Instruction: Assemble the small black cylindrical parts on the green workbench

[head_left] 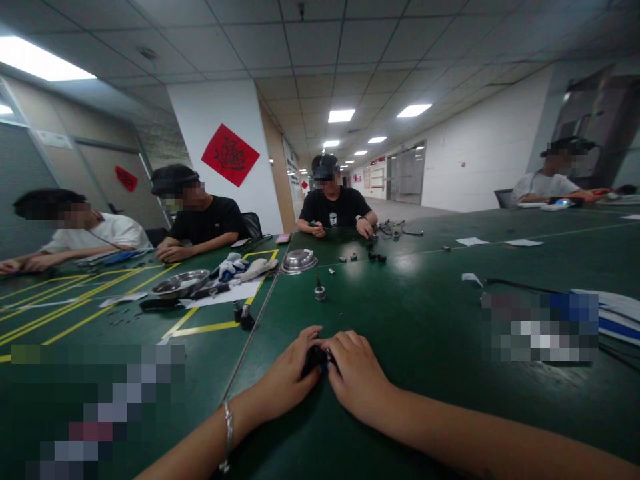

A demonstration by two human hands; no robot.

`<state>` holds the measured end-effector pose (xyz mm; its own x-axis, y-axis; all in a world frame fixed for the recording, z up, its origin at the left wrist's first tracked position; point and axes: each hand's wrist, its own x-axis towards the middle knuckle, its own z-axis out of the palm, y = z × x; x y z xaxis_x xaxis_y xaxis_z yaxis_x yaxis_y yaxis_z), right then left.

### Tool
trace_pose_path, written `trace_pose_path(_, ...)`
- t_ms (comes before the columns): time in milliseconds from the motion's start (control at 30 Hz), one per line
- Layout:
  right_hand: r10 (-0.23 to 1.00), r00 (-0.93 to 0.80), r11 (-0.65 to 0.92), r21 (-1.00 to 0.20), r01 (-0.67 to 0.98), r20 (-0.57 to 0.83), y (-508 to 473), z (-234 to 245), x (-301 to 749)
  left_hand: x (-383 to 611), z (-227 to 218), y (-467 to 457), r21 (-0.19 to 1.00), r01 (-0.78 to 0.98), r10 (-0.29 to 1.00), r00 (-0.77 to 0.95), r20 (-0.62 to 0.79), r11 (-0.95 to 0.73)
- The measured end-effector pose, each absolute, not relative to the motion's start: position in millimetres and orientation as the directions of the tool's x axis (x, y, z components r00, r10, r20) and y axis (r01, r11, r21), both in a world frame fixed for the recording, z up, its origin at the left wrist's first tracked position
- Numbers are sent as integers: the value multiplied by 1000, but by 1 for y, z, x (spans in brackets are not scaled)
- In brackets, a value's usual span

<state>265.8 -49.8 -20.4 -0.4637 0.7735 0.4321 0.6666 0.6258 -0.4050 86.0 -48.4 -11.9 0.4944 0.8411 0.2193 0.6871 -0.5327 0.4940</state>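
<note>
Low over the green table (425,320), my left hand (290,367) and my right hand (357,373) meet around a small black part (314,361). Fingers of both hands are closed on it and cover most of it, so its exact kind is hidden. A bit of blue shows between the hands. Beyond my fingertips, a small silver round piece with a thin upright stem (320,291) stands on the table. Two small black fittings (245,316) stand to the left, near the table seam.
A round metal dish (299,261) and a metal bowl (173,285) lie ahead left, with gloves (257,269) beside them. Small loose parts (377,257) and cables (400,230) lie near a person (335,207) opposite. Other people sit left and far right. White paper (473,241) lies right.
</note>
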Motion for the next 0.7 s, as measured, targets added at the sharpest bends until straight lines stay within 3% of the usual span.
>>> trace_pose_path(233,784,-443,612,-418,671,435,-49,-19,266,84,-14,-48,477,676,823,515,238,-562)
trace_pose_path(533,763,-476,623,-303,721,437,-49,-27,265,90,-7,-51,395,692,793,569,217,-604)
trace_pose_path(700,753,-429,641,-410,649,499,-46,-23,265,88,-7,-52,408,683,792,569,224,-606)
